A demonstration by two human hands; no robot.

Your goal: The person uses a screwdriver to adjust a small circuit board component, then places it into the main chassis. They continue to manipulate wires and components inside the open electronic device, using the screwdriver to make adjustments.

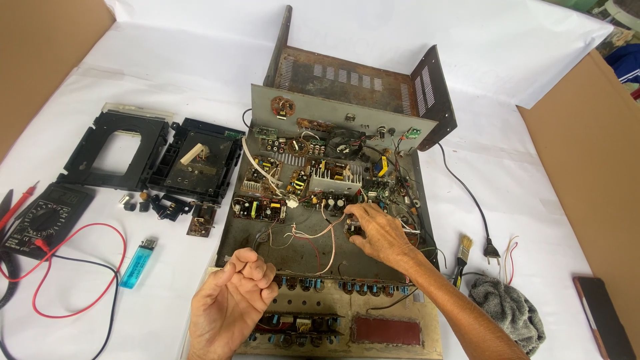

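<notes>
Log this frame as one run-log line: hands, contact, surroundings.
left hand: curled, empty, above front panel | right hand: fingertips on part inside open chassis | nearby: multimeter, blue lighter, brush

A rust-brown, slotted metal cover [347,77] stands behind a grey chassis [320,200] crowded with green and brown circuit boards [259,208] and red, white and black wires [313,237]. On the white-sheeted desk [520,167]: a black multimeter [41,220] with red and black leads [80,267], a translucent blue lighter [139,263], black plastic frames [113,150], a grey cloth [507,310] and a yellow-bristled brush [463,257]. Brown cardboard [587,160] flanks the scene.
</notes>
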